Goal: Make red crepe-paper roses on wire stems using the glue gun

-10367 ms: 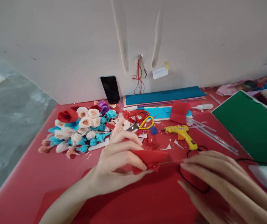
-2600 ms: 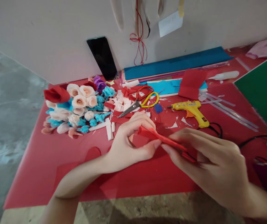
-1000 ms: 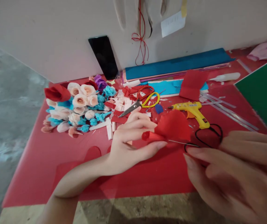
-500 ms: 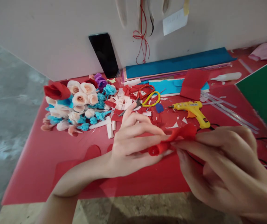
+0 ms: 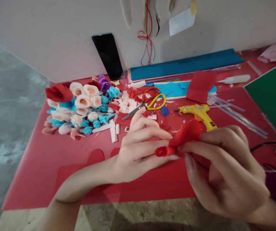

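Between my hands is a red paper flower [image 5: 186, 133], with a small rolled centre pointing left and a wider curved petal standing above it. My left hand [image 5: 138, 147] is closed around the rolled part, thumb below and fingers above. My right hand [image 5: 227, 166] pinches the petal's lower edge against the roll at the right side. The fingertips partly cover where petal and roll meet. Behind the flower lies a yellow hot glue gun [image 5: 198, 112], its nozzle facing left. Scissors [image 5: 155, 101] with red and yellow handles rest among paper scraps beyond my left fingers.
Finished paper flowers [image 5: 82, 102] in white, blue, red and purple crowd the table's left. A phone [image 5: 107, 56] leans on the wall. Folded blue paper [image 5: 183, 65], a red paper piece [image 5: 200, 86], clear glue sticks [image 5: 241, 117] and a green board [image 5: 272, 99] lie toward the back and right.
The petal has been turned more upright above the roll, showing more of its face. My right hand has shifted slightly left; my left hand keeps its hold with a small shift right.
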A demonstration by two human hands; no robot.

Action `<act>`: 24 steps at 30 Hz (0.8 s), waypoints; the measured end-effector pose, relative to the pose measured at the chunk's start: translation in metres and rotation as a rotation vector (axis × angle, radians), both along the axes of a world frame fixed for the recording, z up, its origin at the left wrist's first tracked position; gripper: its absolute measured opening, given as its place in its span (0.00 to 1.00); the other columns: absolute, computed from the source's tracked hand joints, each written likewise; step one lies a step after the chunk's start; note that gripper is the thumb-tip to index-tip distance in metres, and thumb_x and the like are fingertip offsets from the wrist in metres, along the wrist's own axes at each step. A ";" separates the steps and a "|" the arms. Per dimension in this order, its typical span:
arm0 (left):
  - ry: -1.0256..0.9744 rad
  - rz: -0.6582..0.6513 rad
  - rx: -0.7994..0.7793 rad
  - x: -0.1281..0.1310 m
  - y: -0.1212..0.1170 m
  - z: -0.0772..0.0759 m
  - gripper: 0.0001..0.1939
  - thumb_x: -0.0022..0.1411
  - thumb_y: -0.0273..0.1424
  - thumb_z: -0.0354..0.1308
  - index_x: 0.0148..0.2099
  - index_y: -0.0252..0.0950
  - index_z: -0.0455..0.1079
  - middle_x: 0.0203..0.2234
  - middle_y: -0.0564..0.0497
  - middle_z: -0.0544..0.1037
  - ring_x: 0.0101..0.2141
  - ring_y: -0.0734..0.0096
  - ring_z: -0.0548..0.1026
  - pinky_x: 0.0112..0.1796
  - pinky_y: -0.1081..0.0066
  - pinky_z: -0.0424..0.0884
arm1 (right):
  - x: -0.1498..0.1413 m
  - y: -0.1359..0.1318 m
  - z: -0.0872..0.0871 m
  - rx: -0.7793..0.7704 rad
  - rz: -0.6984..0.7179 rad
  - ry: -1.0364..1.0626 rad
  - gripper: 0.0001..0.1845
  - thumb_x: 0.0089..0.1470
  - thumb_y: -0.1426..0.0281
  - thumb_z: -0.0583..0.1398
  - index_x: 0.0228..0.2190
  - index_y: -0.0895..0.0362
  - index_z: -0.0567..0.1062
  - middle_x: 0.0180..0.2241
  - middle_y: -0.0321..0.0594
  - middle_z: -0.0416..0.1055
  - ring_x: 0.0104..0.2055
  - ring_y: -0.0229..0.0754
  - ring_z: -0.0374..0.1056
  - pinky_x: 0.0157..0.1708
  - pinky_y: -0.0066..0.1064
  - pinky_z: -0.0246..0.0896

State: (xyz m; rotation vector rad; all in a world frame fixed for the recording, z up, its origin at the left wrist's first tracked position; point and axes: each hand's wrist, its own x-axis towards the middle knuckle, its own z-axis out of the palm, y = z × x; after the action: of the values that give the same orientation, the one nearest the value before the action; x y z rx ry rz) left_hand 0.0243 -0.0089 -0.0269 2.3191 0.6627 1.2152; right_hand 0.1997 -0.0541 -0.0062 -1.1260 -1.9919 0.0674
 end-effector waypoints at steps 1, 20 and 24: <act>-0.011 -0.005 -0.012 0.000 0.000 0.000 0.05 0.58 0.31 0.60 0.31 0.34 0.72 0.29 0.46 0.79 0.34 0.65 0.72 0.32 0.62 0.71 | 0.000 0.000 0.000 0.005 0.002 -0.005 0.07 0.46 0.81 0.56 0.30 0.62 0.71 0.26 0.43 0.63 0.28 0.41 0.58 0.27 0.37 0.53; -0.242 -0.015 -0.159 0.004 0.002 0.001 0.09 0.51 0.28 0.65 0.23 0.34 0.70 0.24 0.51 0.77 0.30 0.68 0.72 0.37 0.63 0.71 | 0.005 0.001 0.005 -0.078 -0.047 0.124 0.18 0.45 0.78 0.61 0.40 0.59 0.67 0.36 0.44 0.64 0.38 0.43 0.62 0.33 0.34 0.60; -0.278 -0.027 -0.223 0.005 0.001 0.000 0.08 0.54 0.30 0.64 0.24 0.35 0.71 0.22 0.52 0.77 0.29 0.70 0.72 0.38 0.64 0.71 | 0.005 0.003 0.000 -0.223 0.021 0.158 0.21 0.45 0.75 0.63 0.43 0.63 0.66 0.40 0.46 0.63 0.43 0.43 0.61 0.40 0.33 0.64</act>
State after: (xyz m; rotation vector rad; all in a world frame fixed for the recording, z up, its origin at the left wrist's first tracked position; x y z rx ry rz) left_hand 0.0291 -0.0082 -0.0266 1.9270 0.6299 1.3450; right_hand 0.2043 -0.0508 -0.0058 -1.1997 -1.8884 0.3865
